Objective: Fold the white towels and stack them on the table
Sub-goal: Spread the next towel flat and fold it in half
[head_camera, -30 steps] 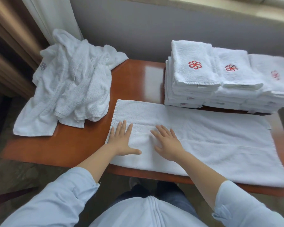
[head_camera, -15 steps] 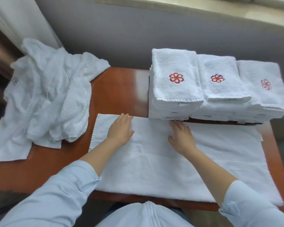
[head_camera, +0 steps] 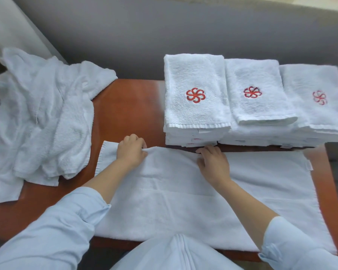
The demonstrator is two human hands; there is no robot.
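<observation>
A white towel (head_camera: 183,193) lies spread flat across the near half of the wooden table (head_camera: 129,114). My left hand (head_camera: 131,151) has its fingers curled over the towel's far edge near the left corner, and the cloth bunches up under them. My right hand (head_camera: 213,162) pinches the same far edge near the middle, right in front of the folded stacks. Three stacks of folded white towels with red flower emblems (head_camera: 195,98) (head_camera: 256,98) (head_camera: 316,102) stand side by side at the back right.
A heap of unfolded white towels (head_camera: 41,117) covers the table's left end and hangs over its edge. A grey wall (head_camera: 164,36) runs right behind the table. Bare wood shows between the heap and the stacks.
Both hands slid from the middle of the flat towel up to its far edge, then went from lying flat to gripping that edge. The camera tilted and moved closer.
</observation>
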